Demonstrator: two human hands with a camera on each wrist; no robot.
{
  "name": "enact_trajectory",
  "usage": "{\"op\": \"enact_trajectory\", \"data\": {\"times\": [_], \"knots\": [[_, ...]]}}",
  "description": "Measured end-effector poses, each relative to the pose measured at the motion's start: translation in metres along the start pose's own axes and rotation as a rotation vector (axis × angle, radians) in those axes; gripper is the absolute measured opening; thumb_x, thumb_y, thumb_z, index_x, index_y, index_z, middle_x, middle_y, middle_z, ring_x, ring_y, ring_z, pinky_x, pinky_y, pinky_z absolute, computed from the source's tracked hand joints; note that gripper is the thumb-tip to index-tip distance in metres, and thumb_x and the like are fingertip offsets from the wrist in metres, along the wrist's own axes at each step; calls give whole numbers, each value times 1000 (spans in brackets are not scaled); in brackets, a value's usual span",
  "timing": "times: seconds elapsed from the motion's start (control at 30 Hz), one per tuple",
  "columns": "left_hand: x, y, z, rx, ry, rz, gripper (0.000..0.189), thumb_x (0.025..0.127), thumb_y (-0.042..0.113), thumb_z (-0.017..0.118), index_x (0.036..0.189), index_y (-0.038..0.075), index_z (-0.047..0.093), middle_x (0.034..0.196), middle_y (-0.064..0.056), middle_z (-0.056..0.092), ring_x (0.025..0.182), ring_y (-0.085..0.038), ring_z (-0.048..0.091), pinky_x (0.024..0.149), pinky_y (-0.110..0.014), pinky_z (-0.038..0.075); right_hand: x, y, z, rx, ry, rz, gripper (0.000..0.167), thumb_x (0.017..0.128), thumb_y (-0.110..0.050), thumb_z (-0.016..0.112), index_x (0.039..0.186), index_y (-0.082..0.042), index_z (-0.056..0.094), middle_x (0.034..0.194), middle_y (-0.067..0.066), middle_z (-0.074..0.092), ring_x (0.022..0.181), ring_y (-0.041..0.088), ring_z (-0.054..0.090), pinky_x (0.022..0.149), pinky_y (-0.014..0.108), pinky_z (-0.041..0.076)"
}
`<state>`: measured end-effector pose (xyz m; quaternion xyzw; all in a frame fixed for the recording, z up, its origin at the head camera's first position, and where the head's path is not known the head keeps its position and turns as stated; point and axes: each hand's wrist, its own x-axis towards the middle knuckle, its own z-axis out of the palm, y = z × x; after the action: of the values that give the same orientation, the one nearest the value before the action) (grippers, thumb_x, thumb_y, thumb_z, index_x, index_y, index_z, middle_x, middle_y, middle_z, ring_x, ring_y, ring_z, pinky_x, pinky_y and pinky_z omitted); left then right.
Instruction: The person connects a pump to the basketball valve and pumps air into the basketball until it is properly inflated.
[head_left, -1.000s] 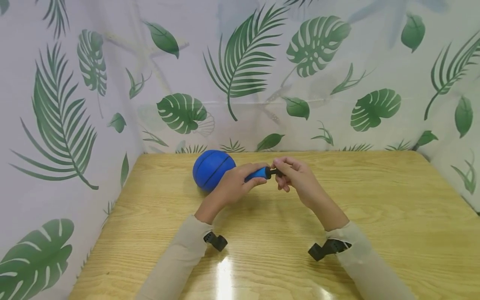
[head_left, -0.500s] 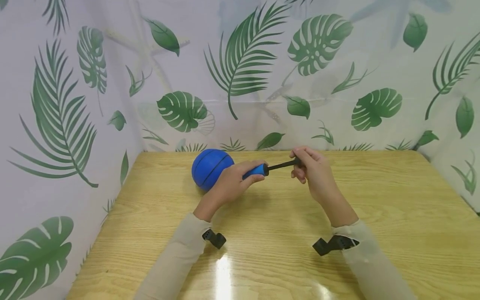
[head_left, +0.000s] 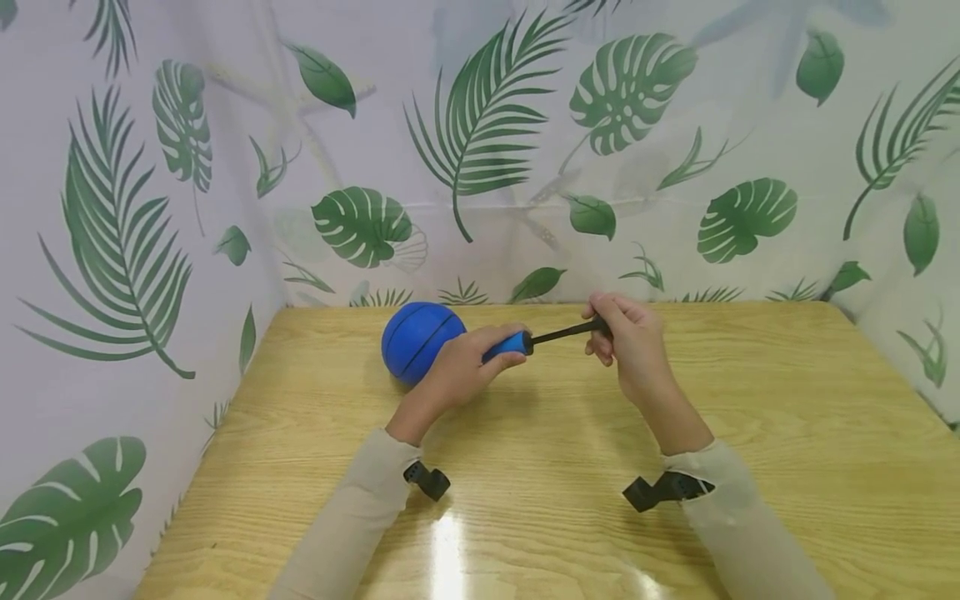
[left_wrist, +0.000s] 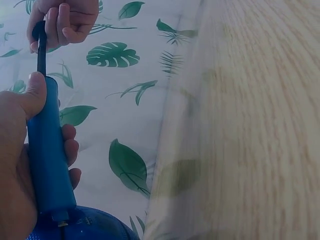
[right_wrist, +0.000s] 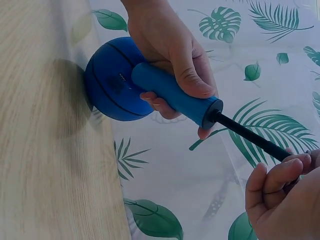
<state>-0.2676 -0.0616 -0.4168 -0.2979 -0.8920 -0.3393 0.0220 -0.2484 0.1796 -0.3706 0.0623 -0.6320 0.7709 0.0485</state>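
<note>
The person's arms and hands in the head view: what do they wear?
Both arms wear long beige sleeves, the left sleeve and the right sleeve. A black camera mount sits at each wrist. The left hand and right hand are bare, without gloves.

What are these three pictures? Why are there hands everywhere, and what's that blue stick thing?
A person wears three cameras: one on the head, one on each wrist. The big picture looks down from the head at a wooden table. The left hand holds the blue barrel of a little pump, which is pushed into a blue ball on the table. The right hand pinches the end of the pump's black rod, pulled out. The other two pictures show the same pump from each wrist, close up.
</note>
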Motion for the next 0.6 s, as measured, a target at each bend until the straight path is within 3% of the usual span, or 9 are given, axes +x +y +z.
{"op": "enact_trajectory", "data": {"times": [0.4, 0.6], "knots": [[0, 4, 8, -21, 19, 13, 51, 104, 41, 56, 151, 22, 52, 141, -4, 64, 130, -24, 61, 106, -45, 51, 0, 9, 2, -125, -71, -69, 40, 111, -28, 44, 83, -10, 66, 51, -5, 41, 43, 6, 41, 50, 19, 48], [1, 7, 15, -6, 17, 36, 50, 104, 41, 56, 149, 21, 53, 136, -5, 67, 122, -23, 66, 101, -44, 54, -4, 22, 12, -229, -147, -18, 46, 112, -34, 40, 90, -1, 63, 53, -5, 40, 47, 7, 44, 55, 22, 50]]}}
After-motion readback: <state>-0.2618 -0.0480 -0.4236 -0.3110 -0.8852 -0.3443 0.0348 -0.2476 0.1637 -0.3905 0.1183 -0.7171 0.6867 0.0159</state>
